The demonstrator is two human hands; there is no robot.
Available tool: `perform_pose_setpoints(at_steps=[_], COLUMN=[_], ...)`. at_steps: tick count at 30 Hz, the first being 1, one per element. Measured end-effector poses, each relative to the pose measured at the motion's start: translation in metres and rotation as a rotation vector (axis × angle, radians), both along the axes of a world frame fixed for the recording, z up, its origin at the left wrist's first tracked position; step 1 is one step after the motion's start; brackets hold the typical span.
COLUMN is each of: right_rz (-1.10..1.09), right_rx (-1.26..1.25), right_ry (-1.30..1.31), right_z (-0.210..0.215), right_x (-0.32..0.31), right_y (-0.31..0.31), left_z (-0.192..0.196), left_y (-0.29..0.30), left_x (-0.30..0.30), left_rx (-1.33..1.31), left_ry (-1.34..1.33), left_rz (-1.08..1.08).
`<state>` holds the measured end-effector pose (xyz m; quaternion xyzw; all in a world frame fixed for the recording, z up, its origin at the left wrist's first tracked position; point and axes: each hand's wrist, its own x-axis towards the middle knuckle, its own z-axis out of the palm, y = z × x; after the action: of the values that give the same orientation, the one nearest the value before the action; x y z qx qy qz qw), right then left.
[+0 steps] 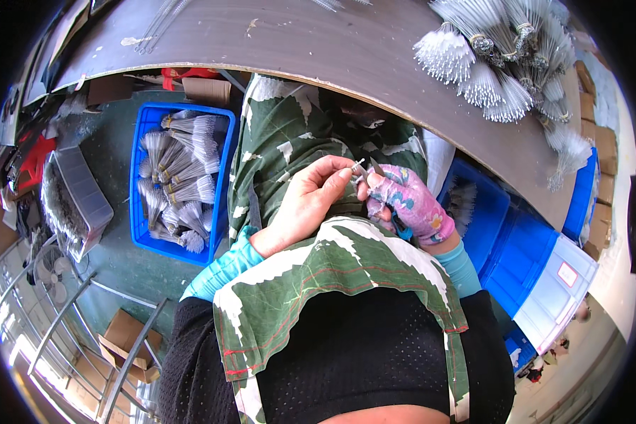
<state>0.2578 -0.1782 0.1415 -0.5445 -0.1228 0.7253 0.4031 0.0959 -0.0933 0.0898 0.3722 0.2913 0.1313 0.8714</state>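
My left hand (305,201) is bare and pinches a small, thin whitish piece (357,164) between thumb and forefinger. What that piece is cannot be made out. Close against it is my right hand (411,203), in a pink flowered fingerless glove, closed round a small cutter like scissors. Grey metal blades (377,169) stick up from its grip, and a bit of blue-and-black handle (403,230) shows below; the rest is hidden by the palm. Both hands are over my lap, above the green-and-white apron (283,283).
On the brown table (318,42) at the far right are piled bundles of thin wire brushes (502,63). A blue crate (136,205) of similar bundles stands on the floor at left. Blue bins (523,261) are at right, a metal rack (120,374) and cardboard box (128,343) lower left.
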Motion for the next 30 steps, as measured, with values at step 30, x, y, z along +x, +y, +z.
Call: perform_pose_setpoints(at_steps=[30], right_rz=[-0.072], right_rx=[0.073], right_ry=[-0.232], right_z=[-0.011], right_x=[-0.012], right_y=[-0.008], left_z=[0.003], left_y=[-0.004], left_x=[0.004], left_rx=[0.746], left_ry=[0.268], left_rz=[0.103])
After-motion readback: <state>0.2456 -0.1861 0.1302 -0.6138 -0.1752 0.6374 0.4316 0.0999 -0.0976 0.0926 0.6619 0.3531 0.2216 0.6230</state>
